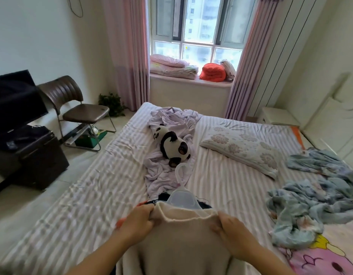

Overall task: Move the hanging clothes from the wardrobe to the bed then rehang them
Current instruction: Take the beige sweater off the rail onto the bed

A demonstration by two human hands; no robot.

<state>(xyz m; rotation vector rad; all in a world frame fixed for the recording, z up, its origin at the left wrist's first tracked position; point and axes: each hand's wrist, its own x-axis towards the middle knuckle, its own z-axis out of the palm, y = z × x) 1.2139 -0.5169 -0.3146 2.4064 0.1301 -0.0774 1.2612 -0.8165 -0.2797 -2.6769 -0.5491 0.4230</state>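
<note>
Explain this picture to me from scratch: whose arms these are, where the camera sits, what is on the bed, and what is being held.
There is no machine here. A person wears a wide-angle camera on the head, so you look forward and down along their own bare arms; this is the only view.

The left hand and the right hand each pinch one side of the neckline of a cream knit sweater. A translucent plastic hanger sticks out of the neck, its hook pointing away from the person. Dark clothing shows beneath the hanger.

All this is over a bed with a striped sheet. On it lie a panda plush toy on crumpled lilac fabric, a floral pillow and a rumpled blue floral blanket at the right.
</note>
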